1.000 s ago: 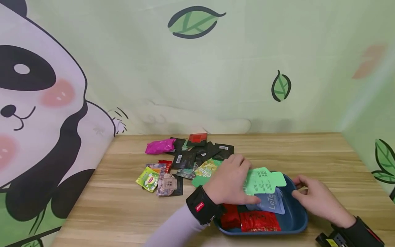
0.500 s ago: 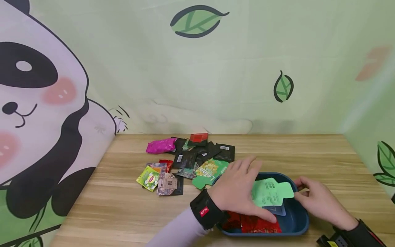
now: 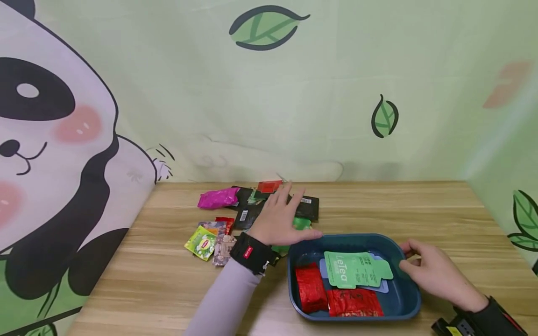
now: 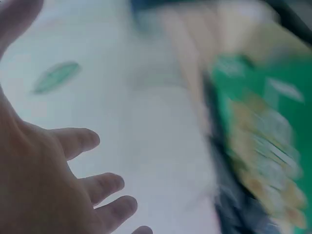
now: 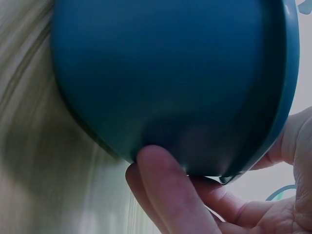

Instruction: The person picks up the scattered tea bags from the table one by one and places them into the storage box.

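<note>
Packets (image 3: pixel 249 218) lie in a loose pile beneath and around the left hand (image 3: pixel 275 221) in the head view; its fingers are spread wide and grip nothing. A pink packet (image 3: pixel 217 199) is left of the fingertips, a yellow-green packet (image 3: pixel 201 243) left of the wrist. Between the two hands sits a blue box (image 3: pixel 353 239), where a green packet (image 3: pixel 357 269) lies flat over a blue packet (image 3: pixel 382 288), likely because both are thin enough to stack; two red packets (image 3: pixel 355 303) take the side nearer the person. The right hand (image 3: pixel 439 275) pinches the end of the box, probably to keep it steady. Left wrist view: a blurred flower packet (image 4: pixel 265 161) shows beyond the outspread fingers, apart from them in that picture. Right wrist view: fingertips press the box's outer wall while the thumb passes behind the rim, which suggests a narrow hold on the edge alone.
</note>
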Tool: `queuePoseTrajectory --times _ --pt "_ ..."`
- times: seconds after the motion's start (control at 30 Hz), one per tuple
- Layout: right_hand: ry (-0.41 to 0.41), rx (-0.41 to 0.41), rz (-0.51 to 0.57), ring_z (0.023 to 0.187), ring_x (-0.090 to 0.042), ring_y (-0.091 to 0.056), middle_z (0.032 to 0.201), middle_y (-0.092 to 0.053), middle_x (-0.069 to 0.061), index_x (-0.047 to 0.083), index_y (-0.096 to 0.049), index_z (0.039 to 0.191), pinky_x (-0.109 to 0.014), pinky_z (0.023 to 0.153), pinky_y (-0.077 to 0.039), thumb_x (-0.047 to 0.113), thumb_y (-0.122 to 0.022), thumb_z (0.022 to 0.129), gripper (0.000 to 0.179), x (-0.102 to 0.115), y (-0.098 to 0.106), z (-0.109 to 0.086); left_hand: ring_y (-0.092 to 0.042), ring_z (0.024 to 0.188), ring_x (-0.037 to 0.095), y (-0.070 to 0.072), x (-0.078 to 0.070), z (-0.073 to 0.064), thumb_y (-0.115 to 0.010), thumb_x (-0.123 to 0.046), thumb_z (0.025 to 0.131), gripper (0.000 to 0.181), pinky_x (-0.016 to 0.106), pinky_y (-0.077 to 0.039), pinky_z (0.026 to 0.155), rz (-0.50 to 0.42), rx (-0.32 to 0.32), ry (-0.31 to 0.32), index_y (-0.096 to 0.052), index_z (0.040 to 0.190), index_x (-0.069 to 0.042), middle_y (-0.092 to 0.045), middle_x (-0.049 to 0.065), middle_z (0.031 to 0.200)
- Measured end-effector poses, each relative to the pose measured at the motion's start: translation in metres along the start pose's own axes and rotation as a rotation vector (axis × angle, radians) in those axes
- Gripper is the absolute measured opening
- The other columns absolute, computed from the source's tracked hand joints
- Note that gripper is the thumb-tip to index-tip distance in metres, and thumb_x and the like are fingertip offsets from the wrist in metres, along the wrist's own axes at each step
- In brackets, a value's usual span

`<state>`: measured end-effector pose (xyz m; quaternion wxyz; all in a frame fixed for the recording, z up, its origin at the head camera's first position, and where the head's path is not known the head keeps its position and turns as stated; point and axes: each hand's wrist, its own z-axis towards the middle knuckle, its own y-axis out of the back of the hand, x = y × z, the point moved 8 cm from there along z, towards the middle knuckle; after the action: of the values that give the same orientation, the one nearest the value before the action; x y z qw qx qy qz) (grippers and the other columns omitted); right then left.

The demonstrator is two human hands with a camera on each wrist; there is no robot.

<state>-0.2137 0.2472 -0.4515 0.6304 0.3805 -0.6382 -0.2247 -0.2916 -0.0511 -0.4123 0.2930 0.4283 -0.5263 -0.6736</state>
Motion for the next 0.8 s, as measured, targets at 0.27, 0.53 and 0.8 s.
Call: queuePoseTrajectory --times 0.27,0.53,0.8 --pt "-0.009 0.01 0.01 0.082 -0.015 -0.061 0.11 -0.066 -0.013 -0.001 -0.062 0.114 -0.028 0.067 -0.049 0.018 -0.064 0.089 0.031 -0.001 0.0 -0.001 -0.032 0.141 0.04 -0.024 0.042 0.005 -0.054 -0.081 0.074 0.112 0.054 -0.034 0.109 0.073 0.047 0.177 -0.024 0.162 -0.019 -0.024 0.019 0.16" --pt "-0.009 0.006 0.005 0.081 -0.015 -0.061 0.108 -0.067 -0.012 -0.001 -0.062 0.113 -0.029 0.067 -0.049 0.018 -0.063 0.089 0.031 0.0 0.001 -0.001 -0.044 0.119 0.033 -0.029 0.039 0.006 -0.064 -0.078 0.069 0.114 0.044 -0.046 0.092 0.154 0.04 0.221 -0.03 0.159 -0.015 -0.039 0.021 0.141" --pt "-0.002 -0.001 -0.008 0.082 -0.015 -0.06 0.109 -0.067 -0.013 -0.001 -0.062 0.113 -0.029 0.068 -0.049 0.018 -0.064 0.089 0.031 0.001 0.001 -0.001 -0.042 0.116 0.032 -0.035 0.03 0.006 -0.069 -0.072 0.069 0.11 0.043 -0.048 0.089 0.189 0.086 0.234 -0.033 0.157 -0.015 -0.039 0.02 0.136"
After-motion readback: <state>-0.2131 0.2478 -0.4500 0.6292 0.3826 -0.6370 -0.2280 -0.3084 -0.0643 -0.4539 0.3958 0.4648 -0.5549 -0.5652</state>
